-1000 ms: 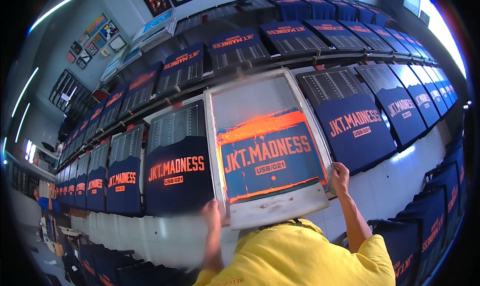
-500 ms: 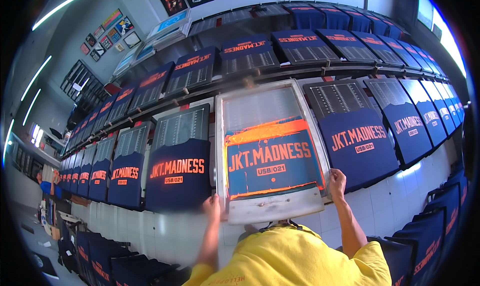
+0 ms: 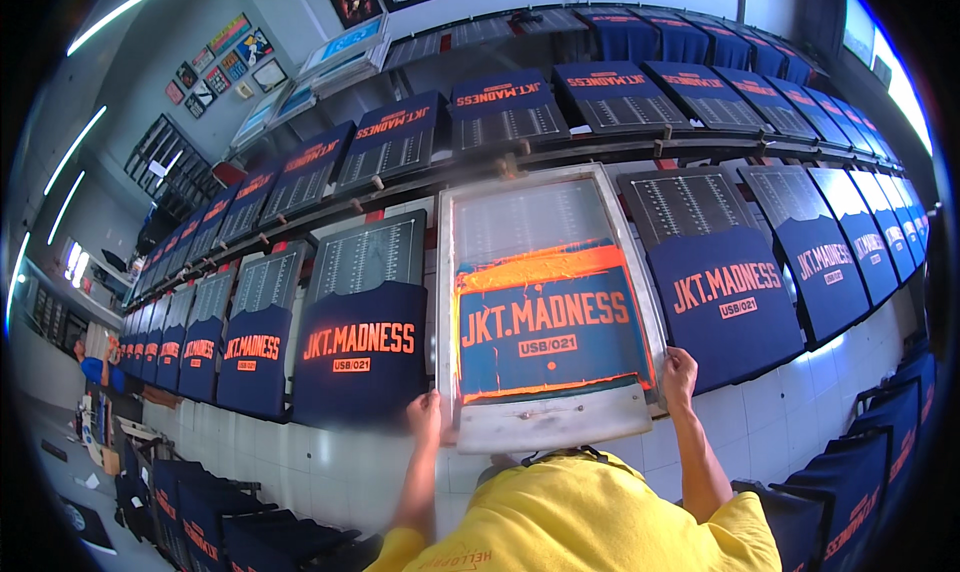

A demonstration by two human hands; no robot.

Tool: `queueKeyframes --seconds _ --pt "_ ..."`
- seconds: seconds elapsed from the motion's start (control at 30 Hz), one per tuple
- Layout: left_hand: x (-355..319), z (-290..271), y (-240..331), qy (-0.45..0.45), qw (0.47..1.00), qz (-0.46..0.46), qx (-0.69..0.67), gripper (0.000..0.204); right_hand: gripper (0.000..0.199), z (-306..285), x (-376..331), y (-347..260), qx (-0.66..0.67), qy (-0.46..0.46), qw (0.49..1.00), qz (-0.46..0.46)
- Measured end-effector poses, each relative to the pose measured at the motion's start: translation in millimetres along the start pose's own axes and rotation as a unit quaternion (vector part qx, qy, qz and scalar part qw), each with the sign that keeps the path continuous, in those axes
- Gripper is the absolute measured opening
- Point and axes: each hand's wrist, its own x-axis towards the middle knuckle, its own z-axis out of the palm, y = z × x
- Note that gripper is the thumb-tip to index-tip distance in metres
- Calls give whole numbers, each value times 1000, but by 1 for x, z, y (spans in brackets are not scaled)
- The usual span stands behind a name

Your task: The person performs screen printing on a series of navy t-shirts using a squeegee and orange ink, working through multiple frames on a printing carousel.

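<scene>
In front of me lies a silkscreen frame [image 3: 633, 272] with pale metal sides and a mesh panel. A thick band of orange ink [image 3: 540, 265] runs across the mesh, above a blue-green stencil area [image 3: 500, 367] with orange lettering. A broad, pale squeegee-like bar [image 3: 555, 419] spans the frame's near end, close to my yellow shirt. My left hand [image 3: 425, 414] is closed at the frame's lower left edge. On the opposite side, my right hand [image 3: 680, 374] pinches the lower right edge. Whatever lies beneath the screen is mostly hidden.
Navy shirts printed in orange sit on boards to the left [image 3: 360, 342] and right [image 3: 725, 292], in long rows. A rail [image 3: 400, 187] runs behind the screen. More navy shirts [image 3: 865, 472] hang behind me at right. White tiled floor [image 3: 700, 432] shows below the boards.
The whole view has shifted slightly, so the screen and boards appear a little farther right. Both hands stay closed at the frame's edges.
</scene>
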Motion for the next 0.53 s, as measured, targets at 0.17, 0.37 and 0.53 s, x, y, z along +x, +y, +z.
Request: queueKeyframes --seconds 0.17,0.37,0.53 --pt "2 1 -4 -6 1000 -3 -11 31 22 2 3 11 17 5 1000 4" --pt "7 0 -18 -12 1000 12 23 31 21 7 7 14 39 -2 999 -14" --pt "20 0 -30 -36 978 77 190 36 20 15 3 2 83 -26 996 3"
